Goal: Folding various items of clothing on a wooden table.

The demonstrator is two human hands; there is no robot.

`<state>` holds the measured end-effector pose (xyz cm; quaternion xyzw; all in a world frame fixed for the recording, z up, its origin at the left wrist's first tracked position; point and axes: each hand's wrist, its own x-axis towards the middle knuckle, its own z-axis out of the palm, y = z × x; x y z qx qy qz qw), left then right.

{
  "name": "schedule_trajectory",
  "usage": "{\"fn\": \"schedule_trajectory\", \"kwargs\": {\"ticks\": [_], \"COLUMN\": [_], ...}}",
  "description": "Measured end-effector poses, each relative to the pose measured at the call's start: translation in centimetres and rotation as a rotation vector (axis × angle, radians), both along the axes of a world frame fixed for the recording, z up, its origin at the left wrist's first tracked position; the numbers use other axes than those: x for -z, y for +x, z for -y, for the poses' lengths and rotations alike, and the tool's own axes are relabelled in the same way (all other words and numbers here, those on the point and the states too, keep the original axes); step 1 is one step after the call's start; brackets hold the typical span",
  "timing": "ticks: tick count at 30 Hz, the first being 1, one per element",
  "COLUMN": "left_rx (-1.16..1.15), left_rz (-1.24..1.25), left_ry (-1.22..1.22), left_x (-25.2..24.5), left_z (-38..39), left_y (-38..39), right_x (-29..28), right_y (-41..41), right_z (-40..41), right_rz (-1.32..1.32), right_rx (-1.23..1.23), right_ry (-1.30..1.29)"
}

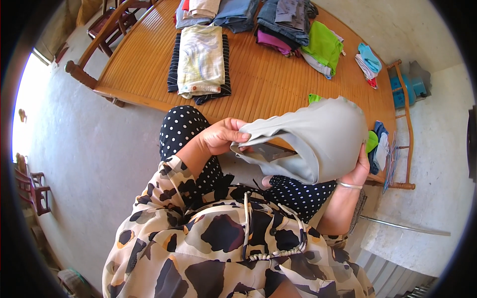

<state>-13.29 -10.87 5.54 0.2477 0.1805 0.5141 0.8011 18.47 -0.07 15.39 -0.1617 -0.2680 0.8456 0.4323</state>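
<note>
A pale grey garment with wavy edges (331,130), probably seamless underwear, is stretched between my hands above my lap. My left hand (223,137) pinches its left edge between thumb and fingers. At the other end, my right hand (359,167) grips the garment's side, with most of its fingers hidden behind the fabric. One opening of the garment gapes towards me. Beyond it lies a bed with a bamboo-slat top (149,63). A light patterned garment (201,59) rests folded on a dark striped one (172,63) there.
Folded jeans (266,20) and a green garment (323,46) are stacked at the back. A small folded pile (369,61) sits farther right, and another (381,149) lies near clothes hangers (390,162). Wooden posts and rails (80,74) bound the bed; a chair (37,190) stands left.
</note>
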Motion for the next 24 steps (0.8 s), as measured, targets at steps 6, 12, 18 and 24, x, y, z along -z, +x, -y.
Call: {"fn": "schedule_trajectory", "kwargs": {"ticks": [6,12,18,24], "left_rx": [0.173,0.158,0.050,-0.034], "left_rz": [-0.156,-0.007,-0.310,-0.295], "left_ry": [0.080,0.209,0.091,-0.019], "left_x": [-1.8,-4.1,-6.7,-6.3], "left_z": [-0.6,-2.5,-1.1,-0.9], "left_y": [-0.4,1.2,2.7,2.5], "right_x": [0.2,-0.3,0.1,0.3], "right_y": [-0.1,-3.1,-4.0,-4.9], "right_z": [0.8,2.3,1.9,1.8], "right_rz": [0.183,0.312,0.398,0.443], "right_rx": [0.100,0.016,0.014,0.062], "right_ry": [0.237,0.221,0.198,0.234]}}
